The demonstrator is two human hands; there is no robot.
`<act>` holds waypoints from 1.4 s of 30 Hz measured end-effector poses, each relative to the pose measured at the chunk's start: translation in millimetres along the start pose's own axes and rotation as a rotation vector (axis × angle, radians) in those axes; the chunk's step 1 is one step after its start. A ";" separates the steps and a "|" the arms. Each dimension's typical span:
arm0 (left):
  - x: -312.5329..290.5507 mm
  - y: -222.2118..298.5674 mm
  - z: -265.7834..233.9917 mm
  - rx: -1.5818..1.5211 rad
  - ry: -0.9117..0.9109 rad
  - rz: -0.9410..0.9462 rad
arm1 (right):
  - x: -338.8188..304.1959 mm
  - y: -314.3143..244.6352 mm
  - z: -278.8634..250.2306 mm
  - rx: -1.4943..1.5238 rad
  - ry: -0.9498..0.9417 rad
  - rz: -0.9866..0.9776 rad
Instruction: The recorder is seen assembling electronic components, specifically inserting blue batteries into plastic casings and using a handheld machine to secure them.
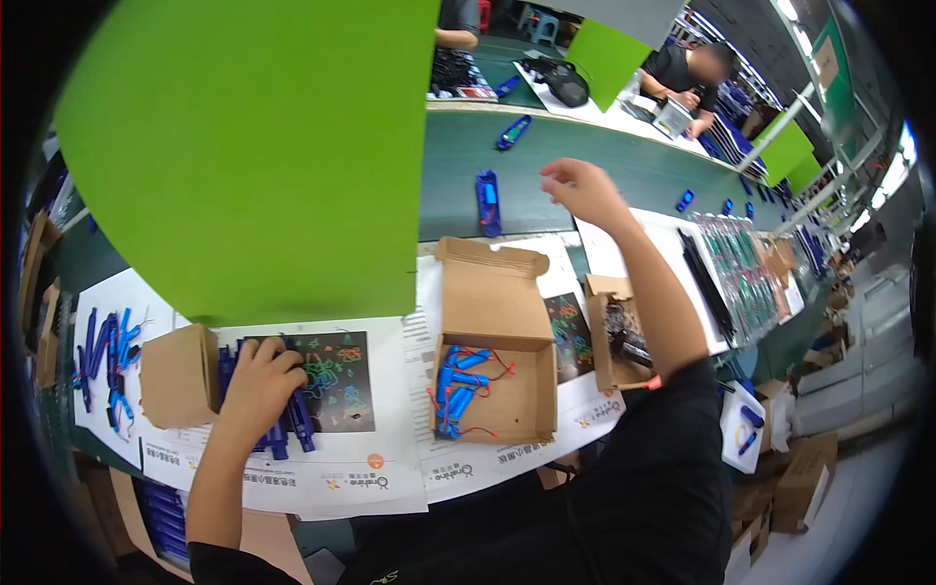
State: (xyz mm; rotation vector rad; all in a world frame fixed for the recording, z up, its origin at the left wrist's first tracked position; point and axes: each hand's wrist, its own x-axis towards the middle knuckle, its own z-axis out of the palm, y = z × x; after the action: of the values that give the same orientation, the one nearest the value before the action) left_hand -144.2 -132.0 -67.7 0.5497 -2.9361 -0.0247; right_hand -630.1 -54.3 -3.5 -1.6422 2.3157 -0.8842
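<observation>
My left hand (261, 378) rests on a row of long dark-blue plastic casings (300, 429), its fingers curled round one or more of them; the grip is partly hidden. My right hand (585, 192) is stretched over the green conveyor belt (452, 156), fingers bent and a little apart, with nothing visible in them. Left of it on the belt lies an open blue casing (488, 203) with a lighter blue cell inside. Between my arms, an open cardboard box (495, 390) holds several blue cylindrical batteries (458, 395) with red leads.
A tall green partition (244, 156) stands at left. A brown box (180, 377) sits beside the casings, with more blue parts (107, 351) further left. Right are a box of dark parts (619, 336) and clear-wrapped boards (736, 278). Across the belt a person (687, 83) works.
</observation>
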 end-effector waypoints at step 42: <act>42.4 177.0 11.8 -2.422 0.024 -0.776 | -309.0 -107.4 -47.0 1.145 -0.063 0.285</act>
State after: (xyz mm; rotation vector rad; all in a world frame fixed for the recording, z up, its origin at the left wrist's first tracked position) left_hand -248.5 17.7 -65.2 0.7551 -0.6368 -2.5629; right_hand -447.7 218.8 33.4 -0.7893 1.3877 -1.5905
